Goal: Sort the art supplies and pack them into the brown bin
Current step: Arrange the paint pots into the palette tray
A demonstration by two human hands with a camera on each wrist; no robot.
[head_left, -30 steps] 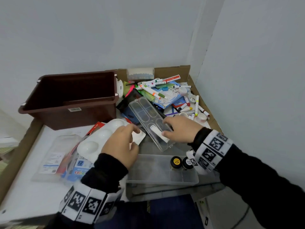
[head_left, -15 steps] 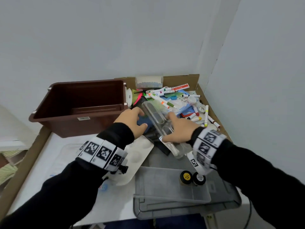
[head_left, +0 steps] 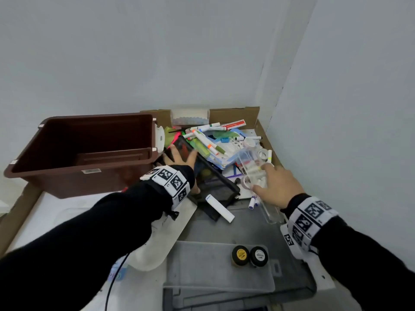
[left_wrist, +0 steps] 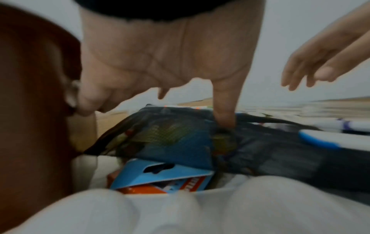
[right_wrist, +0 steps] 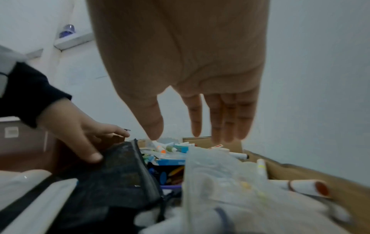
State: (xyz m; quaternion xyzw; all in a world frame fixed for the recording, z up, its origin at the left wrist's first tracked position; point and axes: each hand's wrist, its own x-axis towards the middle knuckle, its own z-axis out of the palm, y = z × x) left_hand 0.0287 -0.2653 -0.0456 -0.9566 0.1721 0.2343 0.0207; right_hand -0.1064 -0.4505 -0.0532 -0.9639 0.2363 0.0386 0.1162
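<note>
black mesh pouch (head_left: 208,182) lengthwise toward wall

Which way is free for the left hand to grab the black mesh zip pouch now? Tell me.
Probably yes, from above. The left hand already has a thumb on the black mesh zip pouch, with nothing between them; only a white stick lies on its near end.

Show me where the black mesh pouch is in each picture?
Head: the black mesh pouch lies mid-picture, under the left hand.
Left wrist: the pouch fills the middle, a finger pressing on it.
Right wrist: the pouch sits lower left.
Shared landmark: the brown bin, left of the pouch.
</note>
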